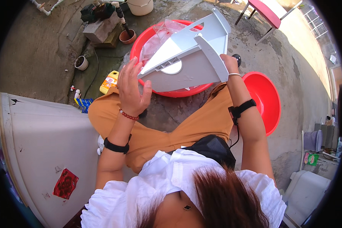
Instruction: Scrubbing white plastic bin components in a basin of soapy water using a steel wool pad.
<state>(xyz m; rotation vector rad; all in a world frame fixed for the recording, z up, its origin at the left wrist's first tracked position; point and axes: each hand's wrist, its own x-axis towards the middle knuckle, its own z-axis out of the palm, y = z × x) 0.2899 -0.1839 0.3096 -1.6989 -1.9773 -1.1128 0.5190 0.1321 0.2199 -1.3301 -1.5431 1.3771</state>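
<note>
My right hand grips the near right edge of a grey-and-white plastic bin or drawer, which is tilted over a red basin. The bin has a rounded cutout in its side and water drops on its surface. My left hand is raised at its left end, fingers apart and holding nothing; whether a fingertip touches the bin is unclear. Inside the basin lie clear plastic pieces in pale, foamy-looking water, partly hidden by the bin.
A second red basin stands by my right arm. A yellow jug is beyond my left knee, near a white pot. A white cabinet-like box stands at left, a pink-seated chair at upper right.
</note>
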